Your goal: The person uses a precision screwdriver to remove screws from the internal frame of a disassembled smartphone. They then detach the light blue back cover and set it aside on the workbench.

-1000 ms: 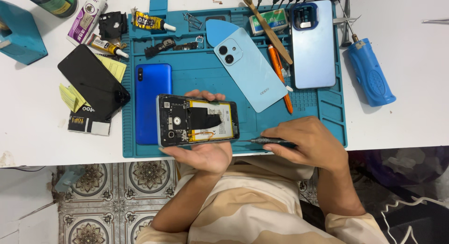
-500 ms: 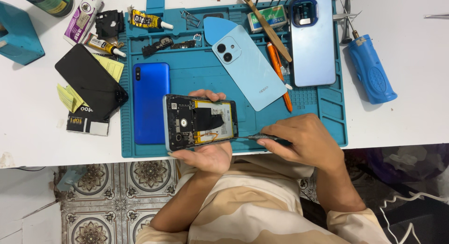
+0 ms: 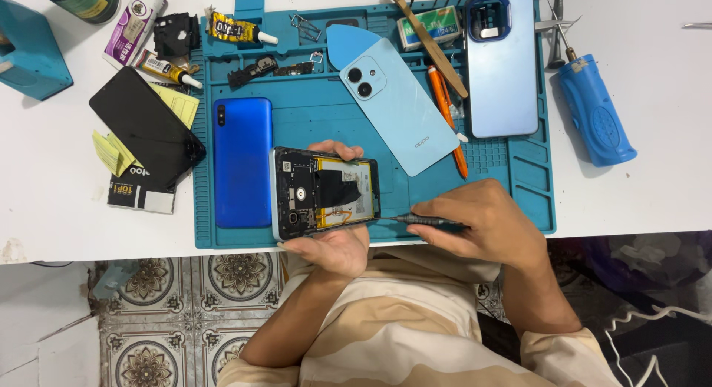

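My left hand [image 3: 330,246] grips an opened phone [image 3: 324,192] with its back cover off, so the dark circuit boards and the battery show. It holds the phone flat above the near edge of a teal work mat [image 3: 311,113]. My right hand [image 3: 482,224] pinches a thin dark screwdriver [image 3: 415,220] whose tip meets the phone's right end. A dark blue phone back cover [image 3: 242,162] lies just left of the opened phone.
On the mat lie a light blue back cover [image 3: 400,109], a pale blue cover [image 3: 502,64], an orange tool [image 3: 445,113] and small parts. A black screen [image 3: 147,127], glue tubes [image 3: 237,30] and a blue electric screwdriver [image 3: 595,109] rest on the white table.
The opened phone has shifted slightly right and nearer the mat's front edge. My right hand has brought the screwdriver tip up to the phone's right end.
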Available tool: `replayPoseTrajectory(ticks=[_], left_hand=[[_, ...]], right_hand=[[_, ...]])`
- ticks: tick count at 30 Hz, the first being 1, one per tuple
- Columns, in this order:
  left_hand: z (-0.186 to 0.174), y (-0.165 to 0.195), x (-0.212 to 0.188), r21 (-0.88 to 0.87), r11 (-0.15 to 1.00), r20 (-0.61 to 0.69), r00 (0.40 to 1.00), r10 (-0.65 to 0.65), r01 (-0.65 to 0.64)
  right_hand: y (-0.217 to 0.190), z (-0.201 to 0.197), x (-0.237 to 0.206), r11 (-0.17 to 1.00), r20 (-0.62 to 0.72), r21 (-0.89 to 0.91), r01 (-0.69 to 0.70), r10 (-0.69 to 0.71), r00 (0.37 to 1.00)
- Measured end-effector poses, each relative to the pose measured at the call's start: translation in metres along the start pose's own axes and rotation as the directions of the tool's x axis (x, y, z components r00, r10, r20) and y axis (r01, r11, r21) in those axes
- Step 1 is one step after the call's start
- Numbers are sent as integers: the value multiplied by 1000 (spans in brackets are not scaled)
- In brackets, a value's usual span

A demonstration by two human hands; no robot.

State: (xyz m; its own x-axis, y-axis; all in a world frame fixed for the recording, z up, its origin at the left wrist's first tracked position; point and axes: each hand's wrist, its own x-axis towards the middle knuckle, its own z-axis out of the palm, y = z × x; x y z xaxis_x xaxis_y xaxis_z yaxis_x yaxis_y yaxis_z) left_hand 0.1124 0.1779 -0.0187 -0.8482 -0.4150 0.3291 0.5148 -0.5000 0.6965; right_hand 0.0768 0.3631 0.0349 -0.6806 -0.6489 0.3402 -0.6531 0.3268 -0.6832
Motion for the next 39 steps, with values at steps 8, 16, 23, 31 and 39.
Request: replayPoseTrajectory(ticks=[8,16,23,31,39], left_hand=[[-1,2,0,41,999,30,1000,-1,0],[1,0,1,42,999,-5,1000,27,-26],[0,1,1,32,999,6,1000,2,-2],[2,1,2,23,1000,13,1000,11,-11],[1,1,0,15,1000,4,1000,5,-5]], right_hand=[[-4,4,0,999,-69,-42,-16,13,997],[-9,3,3,994,-66,-103,-23,17,998],[-14,2,5,991,-47,-136,-15,9,999],[-12,-10,3,982,75,-144,-122,134,988],[-4,0,-11,959,44,-140,-245,253,966]])
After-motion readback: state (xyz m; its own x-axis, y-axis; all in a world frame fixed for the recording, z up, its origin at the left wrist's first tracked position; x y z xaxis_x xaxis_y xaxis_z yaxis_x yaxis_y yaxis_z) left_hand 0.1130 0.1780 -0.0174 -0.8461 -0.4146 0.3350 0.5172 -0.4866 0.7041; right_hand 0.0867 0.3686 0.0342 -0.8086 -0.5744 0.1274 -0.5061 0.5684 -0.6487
